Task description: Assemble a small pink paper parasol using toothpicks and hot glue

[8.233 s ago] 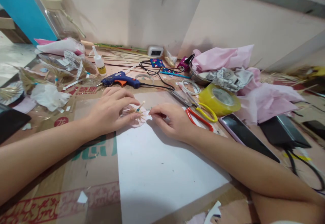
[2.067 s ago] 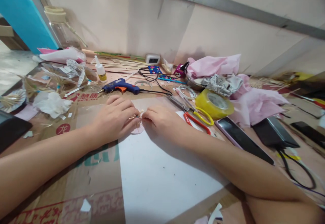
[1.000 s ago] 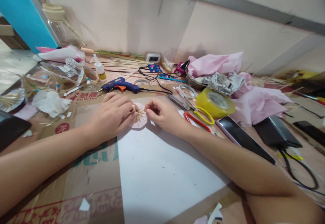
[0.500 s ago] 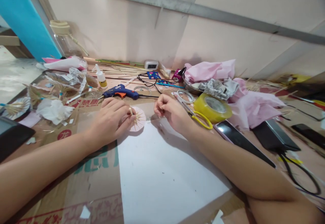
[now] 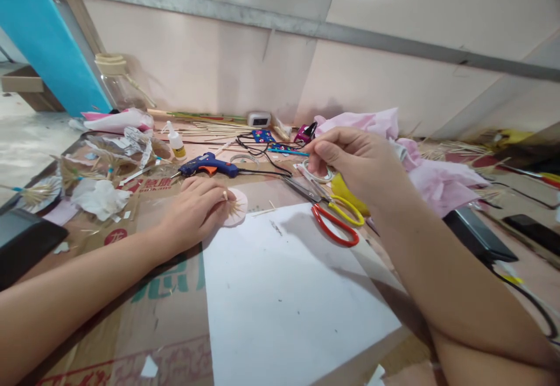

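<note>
My left hand [image 5: 199, 204] rests at the left edge of a white sheet of paper [image 5: 280, 292]. Its thumb and fingers close on a small round pink paper disc [image 5: 237, 210] with thin wooden ribs fanning over it and a short stick standing up. My right hand [image 5: 350, 155] is raised over the right side of the table, thumb and fingertips pinched. Whatever may be between them is too small to make out. Scissors [image 5: 335, 228] with one red and one yellow handle lie below that hand. A thin blue rod [image 5: 286, 151] is behind its fingertips.
A blue glue gun [image 5: 207, 165] and a small glue bottle [image 5: 175, 141] are beyond my left hand. Pink crumpled paper [image 5: 446, 179] and a dark device [image 5: 479, 234] sit at right. Crumpled white paper [image 5: 100, 198] and stick bundles [image 5: 41, 188] occupy the left.
My right hand has risen and moved right, away from the paper's top edge, uncovering the scissors and tiny sticks. My left hand keeps the pink disc in nearly the same place.
</note>
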